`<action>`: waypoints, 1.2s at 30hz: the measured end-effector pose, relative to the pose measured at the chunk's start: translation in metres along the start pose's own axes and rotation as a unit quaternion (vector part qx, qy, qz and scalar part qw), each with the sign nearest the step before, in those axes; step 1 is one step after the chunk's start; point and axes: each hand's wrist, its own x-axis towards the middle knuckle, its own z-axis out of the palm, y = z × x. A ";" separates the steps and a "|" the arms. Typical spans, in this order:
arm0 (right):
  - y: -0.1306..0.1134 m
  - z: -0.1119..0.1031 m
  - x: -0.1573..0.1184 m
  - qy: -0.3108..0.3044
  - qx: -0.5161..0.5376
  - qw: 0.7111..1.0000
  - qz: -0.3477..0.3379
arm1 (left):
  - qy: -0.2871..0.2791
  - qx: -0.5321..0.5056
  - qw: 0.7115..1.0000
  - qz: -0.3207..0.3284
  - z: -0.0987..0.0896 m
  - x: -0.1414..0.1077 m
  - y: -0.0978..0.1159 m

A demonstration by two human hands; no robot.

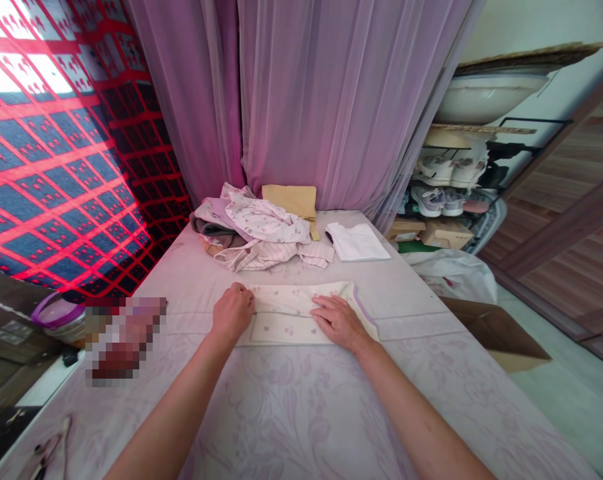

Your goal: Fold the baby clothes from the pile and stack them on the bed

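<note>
Sunlight cast across patterned cloth (56,167), highlights blown out at upper left, edges stretched by wide-angle distortion, one patch pixelated

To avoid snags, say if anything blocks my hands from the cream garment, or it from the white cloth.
Nothing visible: left hand and right hand touch the garment; only sheet lies between it and the cloth.

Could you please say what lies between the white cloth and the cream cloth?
The head view shows only bare patterned cover between the white cloth and cream cloth.
</note>
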 end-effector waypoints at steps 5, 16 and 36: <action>-0.012 0.001 0.023 0.025 0.005 0.999 0.034 | -0.016 -0.020 0.983 0.180 0.014 0.015 0.019; -0.020 0.014 0.033 -0.147 -0.051 0.984 0.083 | -0.092 -0.018 0.978 0.185 0.043 0.013 0.016; -0.020 0.014 0.033 -0.117 -0.037 0.988 0.095 | -0.024 0.006 0.994 0.105 0.015 0.051 -0.014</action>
